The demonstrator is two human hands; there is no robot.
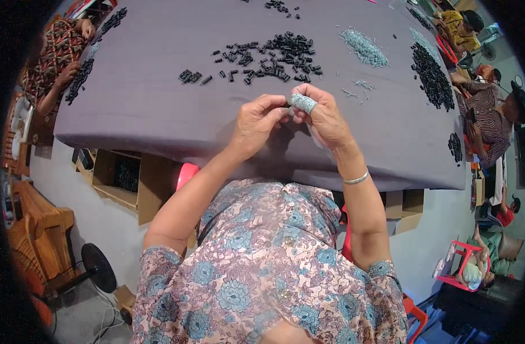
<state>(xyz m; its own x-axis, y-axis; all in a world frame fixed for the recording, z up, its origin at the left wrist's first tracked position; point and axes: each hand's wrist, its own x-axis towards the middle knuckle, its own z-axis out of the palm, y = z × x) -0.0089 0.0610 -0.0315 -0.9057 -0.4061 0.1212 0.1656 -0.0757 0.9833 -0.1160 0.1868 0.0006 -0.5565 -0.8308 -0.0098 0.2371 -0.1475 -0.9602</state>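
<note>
Above the table's near edge my two hands meet, fingertips close together. My left hand [255, 121] is closed in a pinch on a small black piece [287, 105], of which only a bit shows. My right hand [330, 120] is also closed, its fingertips right beside that piece; what they hold is hidden. A grey speckled wrap [303, 103] covers one of its fingers. Just beyond lies a loose heap of short black cylinders [288, 51]. To its right are a pile of small silvery screw-like pins [365, 48] and a few scattered pins [362, 86].
A grey cloth covers the table [130, 109]. Other people sit at its left [59, 54] and right [491, 109] sides, near more black heaps [433, 77]. Cardboard boxes [116, 178] stand under the near edge. A wooden chair [42, 229] is at the lower left.
</note>
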